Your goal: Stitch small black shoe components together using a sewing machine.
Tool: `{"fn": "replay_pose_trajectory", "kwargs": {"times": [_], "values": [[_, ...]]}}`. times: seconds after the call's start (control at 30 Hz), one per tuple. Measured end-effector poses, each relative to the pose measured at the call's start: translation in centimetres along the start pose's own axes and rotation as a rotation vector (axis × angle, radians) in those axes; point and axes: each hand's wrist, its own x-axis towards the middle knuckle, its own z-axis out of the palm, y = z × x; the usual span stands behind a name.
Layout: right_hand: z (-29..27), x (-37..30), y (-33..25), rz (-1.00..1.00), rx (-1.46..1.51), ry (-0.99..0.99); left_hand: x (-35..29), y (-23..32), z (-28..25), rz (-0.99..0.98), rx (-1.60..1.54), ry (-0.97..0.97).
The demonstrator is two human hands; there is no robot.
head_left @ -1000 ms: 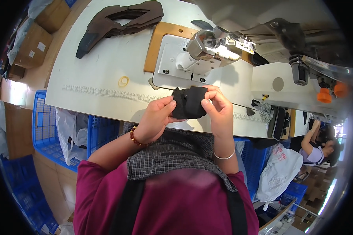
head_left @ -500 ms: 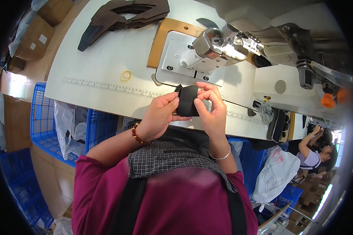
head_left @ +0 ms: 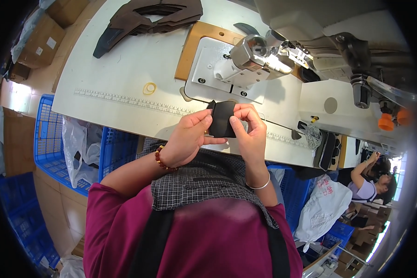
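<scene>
A small black piece of material [head_left: 223, 119], folded or curved, is held up between my two hands over the table's near edge. My left hand [head_left: 188, 135] pinches its left side, thumb on the front, with a finger stretched beneath its lower edge. On its right side my right hand [head_left: 250, 126] grips it between thumb and fingers. A pointed black tip sticks up at the piece's top left. Just beyond the hands stands a sewing machine [head_left: 246, 60] with a white base plate on a wooden board. My fingers hide the piece's back.
Stacked dark brown cut pieces [head_left: 148, 21] lie at the far left of the white table [head_left: 125, 69]. A yellow ring [head_left: 149, 88] rests near a printed ruler strip [head_left: 125, 99]. Blue crates [head_left: 48, 139] flank me; a white sack [head_left: 323, 208] and another person [head_left: 373, 180] are at right.
The black piece has turned slightly, showing a flatter face, and my right fingers have curled in closer around its edge. The other person at right has shifted a little.
</scene>
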Motion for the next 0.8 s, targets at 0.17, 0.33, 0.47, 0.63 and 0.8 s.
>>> {"fn": "replay_pose_trajectory", "kwargs": {"times": [0.17, 0.33, 0.47, 0.63, 0.8], "values": [[0.05, -0.20, 0.07, 0.030, 0.031, 0.005, 0.05, -0.07, 0.09, 0.008, -0.020, 0.008], [0.12, -0.36, -0.33, 0.003, -0.029, 0.007, 0.07, -0.20, 0.11, 0.005, -0.011, -0.001], [0.10, -0.37, -0.44, -0.014, -0.059, 0.013, 0.12, -0.18, 0.15, -0.001, 0.001, 0.008], [0.12, -0.52, -0.14, -0.023, -0.067, 0.030, 0.18, -0.21, 0.42, -0.007, 0.050, 0.030], [0.18, -0.93, 0.01, -0.048, -0.029, 0.039, -0.03, -0.36, 0.43, 0.044, 0.185, 0.037]]}}
